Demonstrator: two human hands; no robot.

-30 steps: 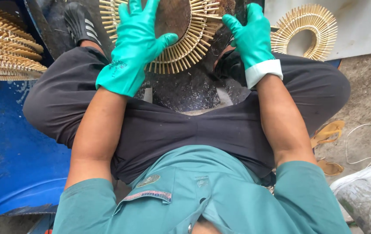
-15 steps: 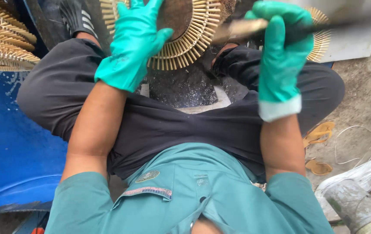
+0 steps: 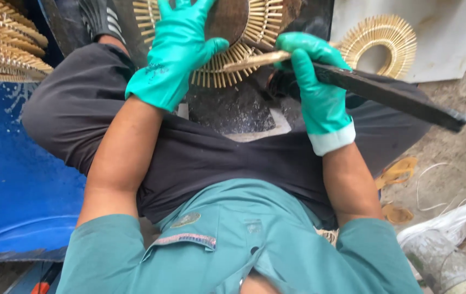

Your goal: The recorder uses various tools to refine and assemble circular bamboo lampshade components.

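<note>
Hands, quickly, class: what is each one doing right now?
Left hand: open, fingers spread, pressing flat on the round bamboo-stick disc.
Right hand: closed around a long dark blade with a pale wooden handle.

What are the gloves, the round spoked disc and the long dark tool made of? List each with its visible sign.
Gloves, left hand and right hand: likely rubber or nitrile, with a smooth teal sheen and a pale cuff.
Round spoked disc: tan slivers, probably bamboo or wood, radiating from a dark brown centre.
Long dark tool: apparently metal, a flat, dull black blade with a pale, wood-like end.
</note>
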